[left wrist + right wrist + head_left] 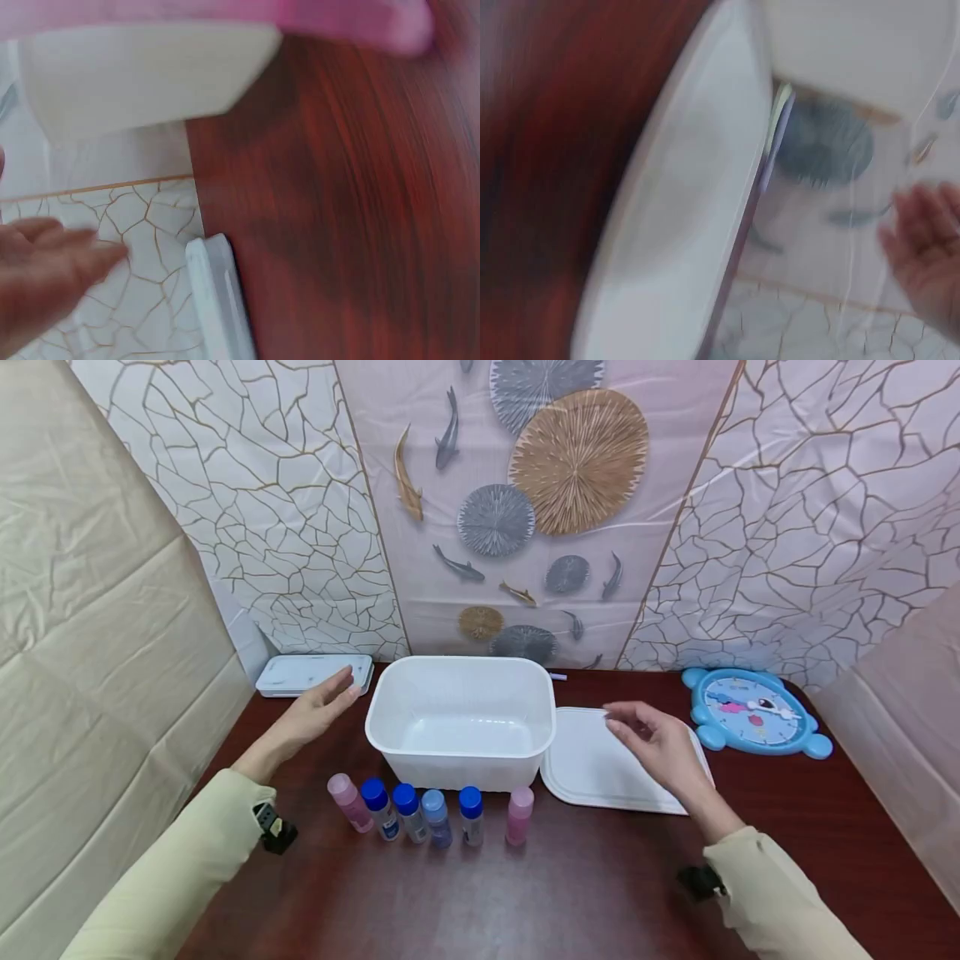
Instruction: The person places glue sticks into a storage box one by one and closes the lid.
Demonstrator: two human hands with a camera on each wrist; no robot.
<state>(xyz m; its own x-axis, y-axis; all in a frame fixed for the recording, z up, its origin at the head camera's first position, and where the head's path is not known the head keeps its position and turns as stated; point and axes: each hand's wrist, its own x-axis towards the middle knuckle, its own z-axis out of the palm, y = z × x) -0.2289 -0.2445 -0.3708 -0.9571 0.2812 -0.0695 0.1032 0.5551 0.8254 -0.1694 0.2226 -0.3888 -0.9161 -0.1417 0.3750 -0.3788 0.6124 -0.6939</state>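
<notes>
A white plastic tub (461, 768) stands in the middle of the table with nothing visible inside. My left hand (318, 706) hovers left of it with fingers extended, holding nothing. Over the white lid (592, 768), to the tub's right, is my right hand (656, 747), its fingers loosely bent and free of any object. A row of small capped bottles stands before the tub: a pink bottle (350, 803) at the left end, several blue-capped bottles (407, 812) between, and another pink bottle (519, 816) at the right. Both wrist views are blurred.
Behind my left hand lies a flat white case (288, 675) by the wall. A blue toy clock (753, 710) rests at the back right. Thin pale sticks (778, 135) show beyond the lid's edge. Patterned cloth (525, 568) closes off the back.
</notes>
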